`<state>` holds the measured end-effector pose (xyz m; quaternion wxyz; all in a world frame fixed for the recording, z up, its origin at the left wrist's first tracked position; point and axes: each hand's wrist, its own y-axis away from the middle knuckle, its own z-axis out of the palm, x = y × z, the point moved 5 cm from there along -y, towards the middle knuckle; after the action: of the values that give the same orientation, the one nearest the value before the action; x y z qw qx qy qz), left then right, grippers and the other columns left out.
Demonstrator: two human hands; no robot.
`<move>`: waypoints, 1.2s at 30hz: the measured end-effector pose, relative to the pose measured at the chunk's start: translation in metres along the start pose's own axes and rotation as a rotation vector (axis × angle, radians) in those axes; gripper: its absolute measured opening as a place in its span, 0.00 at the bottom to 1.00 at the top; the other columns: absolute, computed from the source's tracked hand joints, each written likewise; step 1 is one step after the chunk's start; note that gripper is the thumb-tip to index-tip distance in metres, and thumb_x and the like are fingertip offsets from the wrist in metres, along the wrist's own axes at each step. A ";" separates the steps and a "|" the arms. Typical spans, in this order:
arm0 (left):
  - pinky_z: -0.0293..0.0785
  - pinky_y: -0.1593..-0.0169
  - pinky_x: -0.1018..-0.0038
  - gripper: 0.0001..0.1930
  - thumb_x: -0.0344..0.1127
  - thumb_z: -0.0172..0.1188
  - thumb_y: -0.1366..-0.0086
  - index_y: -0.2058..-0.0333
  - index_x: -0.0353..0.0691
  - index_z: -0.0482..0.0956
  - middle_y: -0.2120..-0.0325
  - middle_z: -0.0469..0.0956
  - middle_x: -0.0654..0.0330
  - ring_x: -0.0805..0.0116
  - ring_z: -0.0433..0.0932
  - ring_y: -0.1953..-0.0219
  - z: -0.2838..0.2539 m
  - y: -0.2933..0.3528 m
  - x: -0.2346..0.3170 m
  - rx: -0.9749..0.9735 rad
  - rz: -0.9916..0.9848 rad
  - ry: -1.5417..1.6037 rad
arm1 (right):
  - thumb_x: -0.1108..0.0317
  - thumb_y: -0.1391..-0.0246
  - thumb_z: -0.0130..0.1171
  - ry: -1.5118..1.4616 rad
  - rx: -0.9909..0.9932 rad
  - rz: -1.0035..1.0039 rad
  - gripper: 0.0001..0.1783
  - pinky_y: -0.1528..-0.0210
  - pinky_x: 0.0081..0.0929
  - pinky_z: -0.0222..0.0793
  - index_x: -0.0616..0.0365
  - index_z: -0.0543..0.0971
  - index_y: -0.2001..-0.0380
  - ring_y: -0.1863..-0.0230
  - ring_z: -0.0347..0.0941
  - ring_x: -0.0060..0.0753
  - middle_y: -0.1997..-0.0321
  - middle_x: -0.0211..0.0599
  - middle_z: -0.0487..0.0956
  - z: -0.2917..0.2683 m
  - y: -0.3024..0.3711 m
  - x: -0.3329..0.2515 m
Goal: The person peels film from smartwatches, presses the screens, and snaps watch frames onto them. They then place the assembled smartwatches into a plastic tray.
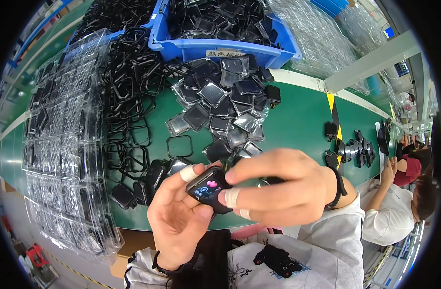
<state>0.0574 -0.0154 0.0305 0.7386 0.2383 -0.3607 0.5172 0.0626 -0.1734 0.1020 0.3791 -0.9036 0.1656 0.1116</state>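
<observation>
Near the front edge of the green table, both hands meet at a black smartwatch body [208,188]. Its small screen shows a pink heart and blue and white marks. My left hand [174,219] grips it between fingers and thumb, and a pale wrap covers one fingertip. From the right, my right hand [292,188] reaches over, its wrapped fingers pressed to the watch's right side and hiding part of it. Whether those fingers hold anything more cannot be seen. Several dark watch bodies [122,195] lie beside my left hand, and a single black frame [180,146] rests beyond it.
A heap of film-wrapped square screen covers [213,94] spreads in front of a blue bin [225,48]. Black frames [129,82] pile up beside stacked clear plastic trays [61,159] at left. More watch bodies [357,150] sit near yellow-black tape [332,108]. A co-worker's sleeve [389,216] shows at right.
</observation>
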 end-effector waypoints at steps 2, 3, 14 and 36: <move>0.72 0.43 0.67 0.28 0.11 0.49 0.44 0.42 0.24 0.59 0.44 0.66 0.39 0.57 0.71 0.44 0.002 -0.001 0.000 0.010 -0.017 -0.095 | 0.71 0.58 0.64 0.109 -0.007 -0.087 0.06 0.68 0.27 0.75 0.59 0.77 0.81 0.59 0.78 0.43 0.60 0.39 0.80 0.002 0.001 -0.006; 0.72 0.43 0.67 0.28 0.11 0.49 0.44 0.42 0.24 0.59 0.44 0.66 0.39 0.57 0.71 0.44 0.002 -0.001 0.000 0.012 -0.018 -0.095 | 0.71 0.58 0.64 0.107 -0.007 -0.086 0.06 0.68 0.27 0.75 0.59 0.77 0.81 0.59 0.78 0.43 0.60 0.39 0.80 0.002 0.001 -0.009; 0.74 0.47 0.72 0.25 0.13 0.45 0.44 0.45 0.23 0.63 0.50 0.72 0.46 0.62 0.75 0.49 -0.003 -0.003 -0.013 0.124 -0.040 -0.247 | 0.73 0.57 0.61 0.181 -0.066 -0.095 0.08 0.66 0.28 0.78 0.60 0.74 0.84 0.57 0.78 0.44 0.63 0.41 0.79 0.014 0.012 -0.010; 0.74 0.48 0.72 0.30 0.09 0.44 0.49 0.43 0.24 0.62 0.50 0.71 0.46 0.61 0.74 0.47 -0.008 -0.002 -0.009 0.104 -0.072 -0.194 | 0.72 0.63 0.63 0.126 -0.066 -0.072 0.07 0.66 0.29 0.78 0.60 0.74 0.84 0.58 0.77 0.44 0.64 0.41 0.79 0.022 0.008 -0.006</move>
<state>0.0597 -0.0159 0.0187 0.7050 0.3378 -0.3945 0.4829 0.0525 -0.1614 0.0830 0.3419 -0.9261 0.1529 0.0464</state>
